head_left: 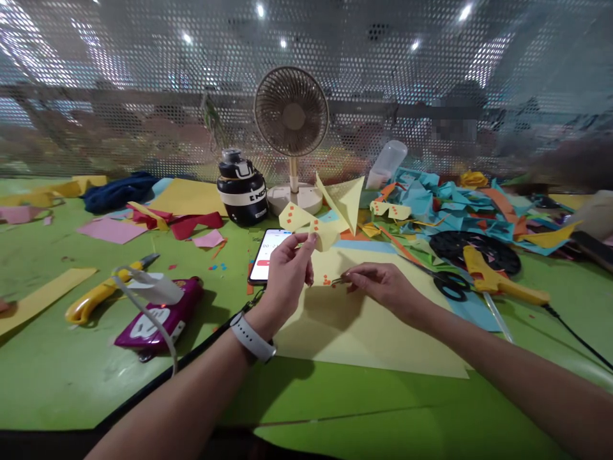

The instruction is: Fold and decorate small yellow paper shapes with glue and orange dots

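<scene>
Between the thumb and fingers of my left hand [287,271] is a pale yellow paper cutout [328,237] with small orange squares on it, raised above the table. My right hand [383,287] pinches thin dark tweezers [339,280], their tips beside a little cluster of orange paper bits [327,280]. Those bits lie on a large pale yellow sheet [364,332] under both hands. A phone [261,255] with a timer on its screen lies left of my left hand. Behind the cutout stands a folded yellow paper [347,201].
A fan [293,115] and a black bottle [242,191] stand at the back. To the right are scissors [453,285], a yellow glue gun [502,281] and heaped blue paper scraps [431,198]. A yellow-handled cutter [103,291] and a purple power box [160,319] lie left.
</scene>
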A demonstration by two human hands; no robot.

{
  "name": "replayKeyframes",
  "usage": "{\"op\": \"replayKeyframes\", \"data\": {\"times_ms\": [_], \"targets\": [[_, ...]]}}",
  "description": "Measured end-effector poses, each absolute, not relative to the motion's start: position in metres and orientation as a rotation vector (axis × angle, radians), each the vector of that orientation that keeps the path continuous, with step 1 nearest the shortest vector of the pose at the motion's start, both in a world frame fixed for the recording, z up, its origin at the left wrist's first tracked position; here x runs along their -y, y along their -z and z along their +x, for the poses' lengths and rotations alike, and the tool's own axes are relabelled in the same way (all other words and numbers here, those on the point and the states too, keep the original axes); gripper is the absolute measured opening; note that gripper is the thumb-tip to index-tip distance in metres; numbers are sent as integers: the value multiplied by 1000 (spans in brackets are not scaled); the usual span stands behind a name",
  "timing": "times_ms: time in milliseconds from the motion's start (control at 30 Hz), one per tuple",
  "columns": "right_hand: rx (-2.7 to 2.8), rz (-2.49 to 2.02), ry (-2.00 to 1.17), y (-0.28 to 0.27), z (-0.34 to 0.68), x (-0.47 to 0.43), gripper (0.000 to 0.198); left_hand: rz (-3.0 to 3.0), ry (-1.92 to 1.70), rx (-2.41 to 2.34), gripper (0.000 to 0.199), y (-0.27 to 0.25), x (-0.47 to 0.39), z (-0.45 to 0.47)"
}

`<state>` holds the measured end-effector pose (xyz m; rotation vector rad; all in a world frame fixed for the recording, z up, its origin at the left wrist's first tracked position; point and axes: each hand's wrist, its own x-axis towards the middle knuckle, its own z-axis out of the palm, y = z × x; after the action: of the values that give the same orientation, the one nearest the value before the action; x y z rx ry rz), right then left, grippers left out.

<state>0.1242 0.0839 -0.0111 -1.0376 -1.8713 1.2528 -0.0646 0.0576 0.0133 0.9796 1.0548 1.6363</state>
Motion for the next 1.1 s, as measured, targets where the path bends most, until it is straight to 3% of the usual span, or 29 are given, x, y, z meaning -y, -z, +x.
{"op": "replayKeyframes", "data": {"times_ms": [600, 1100], "targets": [[1749, -1083, -1414, 9, 126, -85, 27, 971, -1622, -1069, 21, -14, -57, -64], [1810, -1016, -1349, 13, 127, -87, 28, 970, -1615, -1052, 20, -13, -57, -64]]}}
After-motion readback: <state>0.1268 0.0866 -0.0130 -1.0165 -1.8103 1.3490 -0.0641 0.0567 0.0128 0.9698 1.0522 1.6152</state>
